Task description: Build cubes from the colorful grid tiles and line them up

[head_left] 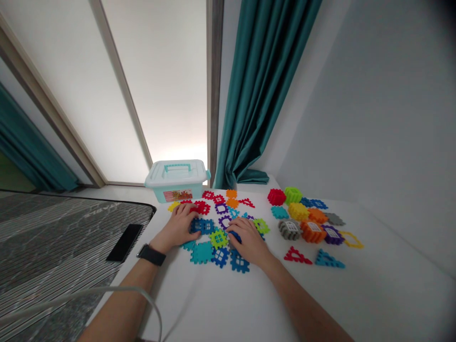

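My left hand [181, 225] rests on the white table with its fingers apart, at the left end of the blue window-shaped tiles [204, 226]. Its fingertips reach near a red tile [202, 207]. My right hand [248, 238] curls over the pile, thumb and fingers around a dark blue tile [235, 235] that is partly hidden. Between the hands lie a lime-green window tile [218, 239] and a purple frame tile [224, 222]. Nearest me are a turquoise square tile [201, 252], a blue window tile [220, 257] and a darker blue tile [239, 261].
A lidded turquoise box [178, 180] stands at the back left. On the right are stacked tiles, including orange ones [313, 231] and yellow ones [298, 211], with a red triangle [297, 256] and a blue triangle [329, 259]. A black phone [124, 242] lies left; a white cable [138, 289] crosses the foreground.
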Demonstrator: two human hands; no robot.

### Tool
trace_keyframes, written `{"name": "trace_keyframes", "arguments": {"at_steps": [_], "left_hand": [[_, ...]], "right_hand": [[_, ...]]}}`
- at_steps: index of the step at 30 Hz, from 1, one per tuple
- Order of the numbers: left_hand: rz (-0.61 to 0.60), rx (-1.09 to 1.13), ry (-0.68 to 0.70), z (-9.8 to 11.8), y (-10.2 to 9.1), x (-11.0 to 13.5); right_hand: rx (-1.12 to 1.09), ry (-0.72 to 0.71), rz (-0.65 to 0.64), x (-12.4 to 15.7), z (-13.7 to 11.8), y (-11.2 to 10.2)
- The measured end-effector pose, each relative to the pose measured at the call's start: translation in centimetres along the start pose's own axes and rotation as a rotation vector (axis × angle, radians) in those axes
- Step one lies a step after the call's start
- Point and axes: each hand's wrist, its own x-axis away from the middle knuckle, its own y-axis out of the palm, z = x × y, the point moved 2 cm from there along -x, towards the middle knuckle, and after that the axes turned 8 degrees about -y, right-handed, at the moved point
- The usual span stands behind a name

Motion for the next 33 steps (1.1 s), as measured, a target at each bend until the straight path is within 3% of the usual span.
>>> {"name": "trace_keyframes", "arguments": {"at_steps": [12,18,23,33], "left_hand": [[0.260,0.007,0.027,-0.7,-1.6,-0.2],[0.318,0.081,0.144,2.6,-0.9,0.0],[0.340,0.138,0.238,5.5,-0.3,0.4],[0.301,0.198,0.258,6.4,0.3,0.7]], "right_hand": [[-0.007,-0.022,0.015,0.2,0.2,0.0],[-0.012,0.000,0.133,0.3,0.2,-0.3],[-0.042,-0.098,0.189,0.6,-1.2,-1.2],[-0.053,-0.150,0.196,0.9,-2.3,-1.6]]}}
